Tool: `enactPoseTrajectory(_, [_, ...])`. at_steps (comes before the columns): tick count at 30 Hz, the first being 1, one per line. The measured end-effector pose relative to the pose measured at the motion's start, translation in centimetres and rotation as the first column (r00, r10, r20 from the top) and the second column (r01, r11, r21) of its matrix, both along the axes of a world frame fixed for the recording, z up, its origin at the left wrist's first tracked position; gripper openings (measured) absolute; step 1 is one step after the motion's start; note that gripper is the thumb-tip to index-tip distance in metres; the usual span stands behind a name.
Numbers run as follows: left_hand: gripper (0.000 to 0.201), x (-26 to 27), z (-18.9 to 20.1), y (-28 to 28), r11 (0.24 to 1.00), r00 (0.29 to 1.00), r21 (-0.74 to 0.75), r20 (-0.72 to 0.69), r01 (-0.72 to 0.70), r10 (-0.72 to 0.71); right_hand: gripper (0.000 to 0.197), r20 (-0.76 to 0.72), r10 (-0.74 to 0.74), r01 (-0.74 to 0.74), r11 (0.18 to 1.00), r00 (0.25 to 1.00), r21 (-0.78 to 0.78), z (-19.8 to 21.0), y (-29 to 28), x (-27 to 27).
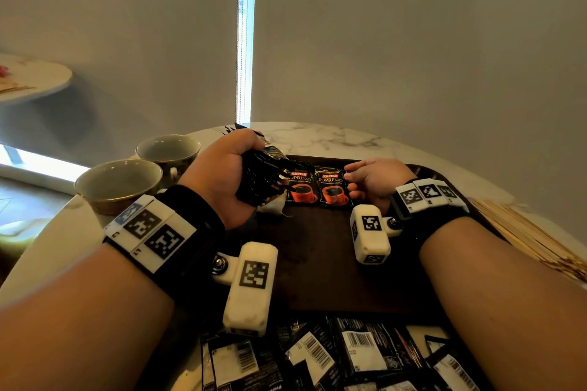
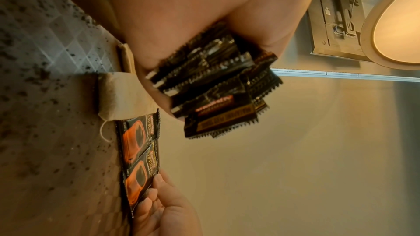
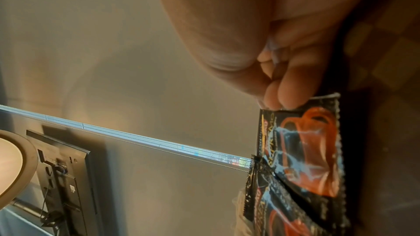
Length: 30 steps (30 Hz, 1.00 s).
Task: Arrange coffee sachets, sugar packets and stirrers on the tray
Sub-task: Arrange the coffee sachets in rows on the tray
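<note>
A stack of sachets [image 1: 259, 179] is gripped in the left hand [image 1: 222, 174], held above the tray's [image 1: 317, 263] far-left part. Two sachets lie flat side by side near the tray's far edge: the left sachet [image 1: 301, 186] and the right sachet [image 1: 333, 189]. The right sachet's right edge is pinched by the right hand [image 1: 374, 182]. A tea bag [image 1: 272, 205] lies just beside the left sachet. More sachets [image 1: 333, 355] are heaped off the tray's near edge. Stirrers [image 1: 527, 238] lie off its right edge, two cups [image 1: 143, 174] off its left.

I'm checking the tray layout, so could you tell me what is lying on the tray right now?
On the dark tray, two coffee sachets lie side by side, with a tea bag left of them. The left hand hides anything beneath it.
</note>
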<state>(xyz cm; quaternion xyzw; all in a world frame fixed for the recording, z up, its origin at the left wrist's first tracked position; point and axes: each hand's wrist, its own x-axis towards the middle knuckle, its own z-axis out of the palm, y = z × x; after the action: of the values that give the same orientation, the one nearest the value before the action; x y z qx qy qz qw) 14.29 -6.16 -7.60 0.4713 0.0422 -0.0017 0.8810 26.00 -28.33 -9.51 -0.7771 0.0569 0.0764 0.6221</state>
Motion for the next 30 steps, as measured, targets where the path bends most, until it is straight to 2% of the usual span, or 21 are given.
enactPoseTrajectory(5, [0.026,0.0,-0.1,-0.1,1.000,1.000,0.008,0.005,-0.001,0.001,0.015,0.015,-0.016,0.015,0.999,1.000,0.037,-0.1,0.2,-0.2])
enactPoseTrajectory(10, [0.027,0.1,-0.1,-0.1,1.000,1.000,0.011,0.005,0.001,-0.001,0.005,-0.021,-0.017,0.018,0.998,1.000,0.055,0.0,0.5,-0.1])
enactPoseTrajectory(14, [0.037,0.1,-0.2,0.0,1.000,1.000,0.014,-0.008,-0.002,0.003,0.013,-0.035,-0.063,0.067,0.990,0.997,0.123,0.1,0.3,0.0])
enactPoseTrajectory(17, [0.031,0.0,-0.1,0.0,1.000,1.000,0.000,-0.012,0.003,-0.003,0.021,-0.008,-0.027,0.027,0.999,1.000,0.033,0.5,0.0,-0.4])
enactPoseTrajectory(22, [0.046,-0.1,0.0,0.1,1.000,1.000,-0.007,-0.009,-0.006,0.006,0.040,-0.031,0.070,-0.074,0.985,0.997,-0.157,1.4,0.1,-1.1])
enactPoseTrajectory(26, [0.028,0.1,-0.1,0.1,1.000,1.000,-0.012,0.002,-0.004,0.004,0.052,-0.052,0.122,-0.131,0.963,0.991,-0.235,2.1,0.3,-1.6])
enactPoseTrajectory(30, [0.025,0.1,-0.1,0.1,1.000,1.000,-0.013,0.004,0.010,-0.010,0.060,-0.170,0.198,-0.240,0.931,0.965,-0.275,2.2,0.7,-2.1])
